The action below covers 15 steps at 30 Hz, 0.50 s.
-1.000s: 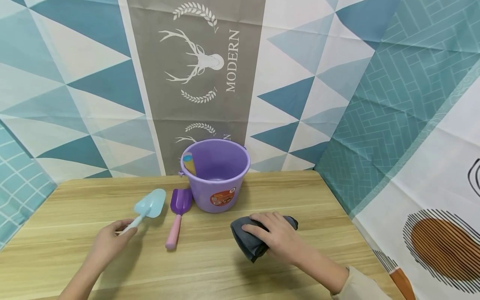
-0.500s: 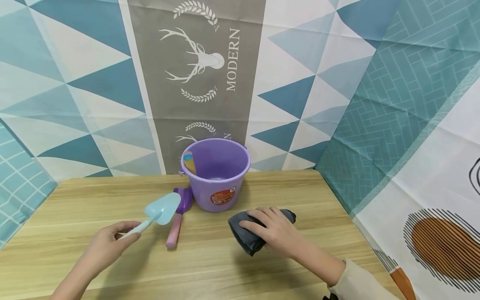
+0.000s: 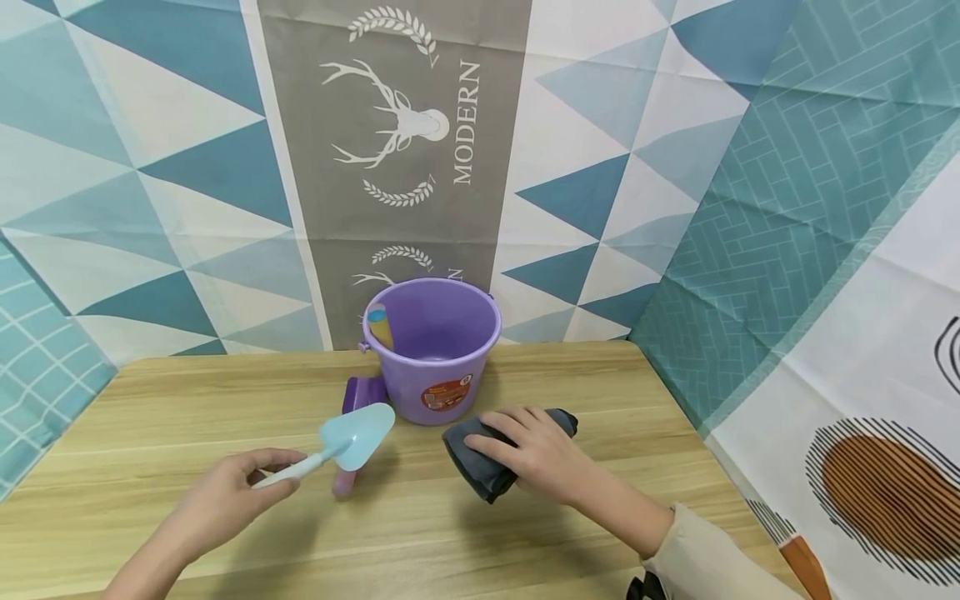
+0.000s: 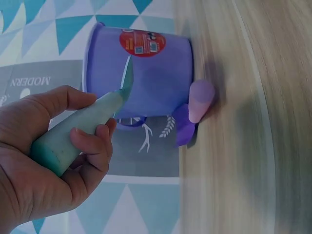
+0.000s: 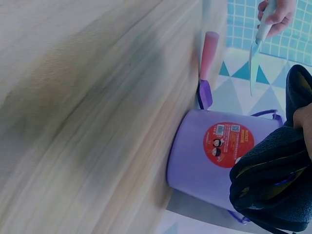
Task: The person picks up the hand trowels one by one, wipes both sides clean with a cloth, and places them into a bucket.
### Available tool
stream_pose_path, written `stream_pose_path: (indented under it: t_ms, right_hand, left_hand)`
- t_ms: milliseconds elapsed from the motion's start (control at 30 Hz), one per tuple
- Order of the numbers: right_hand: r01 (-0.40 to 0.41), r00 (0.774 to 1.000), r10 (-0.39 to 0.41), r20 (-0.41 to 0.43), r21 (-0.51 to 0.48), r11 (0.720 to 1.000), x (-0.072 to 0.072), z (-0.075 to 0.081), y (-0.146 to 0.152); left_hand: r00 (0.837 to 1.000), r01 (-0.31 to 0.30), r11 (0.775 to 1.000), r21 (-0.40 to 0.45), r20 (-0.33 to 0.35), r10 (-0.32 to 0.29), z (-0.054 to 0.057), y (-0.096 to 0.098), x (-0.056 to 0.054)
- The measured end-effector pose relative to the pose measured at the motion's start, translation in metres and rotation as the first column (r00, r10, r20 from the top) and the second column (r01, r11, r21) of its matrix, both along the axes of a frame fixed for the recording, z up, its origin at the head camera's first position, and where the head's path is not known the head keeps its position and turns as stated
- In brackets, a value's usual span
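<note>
My left hand (image 3: 232, 504) grips the pale handle of a light-blue toy shovel (image 3: 356, 437), held above the table; in the left wrist view the fingers curl round its handle (image 4: 78, 129). My right hand (image 3: 536, 454) holds a folded dark grey cloth (image 3: 480, 458) over the table, its folds showing in the right wrist view. Between and behind the hands stands a purple bucket (image 3: 450, 379) with a red label. A purple toy shovel with a pink handle (image 5: 209, 53) lies left of the bucket, partly hidden by the blue shovel in the head view.
Inside the bucket leans a yellow handle with a blue end (image 3: 380, 327). The wooden table (image 3: 600, 375) ends at a patterned sheet (image 3: 397, 167) behind the bucket. Another sheet (image 3: 810, 275) runs along the right side.
My left hand has carried the light-blue shovel to the right, so it now covers part of the purple shovel. The right hand with the cloth has shifted slightly left.
</note>
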State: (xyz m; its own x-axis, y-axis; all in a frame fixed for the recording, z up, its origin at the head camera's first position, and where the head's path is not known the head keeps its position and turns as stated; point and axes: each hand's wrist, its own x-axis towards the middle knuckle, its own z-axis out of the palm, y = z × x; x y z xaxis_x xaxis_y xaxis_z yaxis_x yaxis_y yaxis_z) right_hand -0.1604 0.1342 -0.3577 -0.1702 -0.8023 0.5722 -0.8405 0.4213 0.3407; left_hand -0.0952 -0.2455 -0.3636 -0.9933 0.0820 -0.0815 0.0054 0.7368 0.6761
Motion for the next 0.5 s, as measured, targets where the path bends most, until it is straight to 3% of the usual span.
stream_pose_path:
  t_ms: [267, 500]
  right_hand:
    - [-0.056, 0.997, 0.055, -0.047, -0.024, 0.998, -0.005, 0.005, -0.014]
    - [-0.077, 0.996, 0.074, -0.057, -0.049, 0.996, -0.008, 0.007, -0.024]
  left_hand:
    - [0.997, 0.064, 0.998, 0.014, -0.038, -0.063, 0.002, 0.011, 0.002]
    - [0.994, 0.104, 0.993, 0.050, -0.025, -0.102, 0.005, 0.023, 0.001]
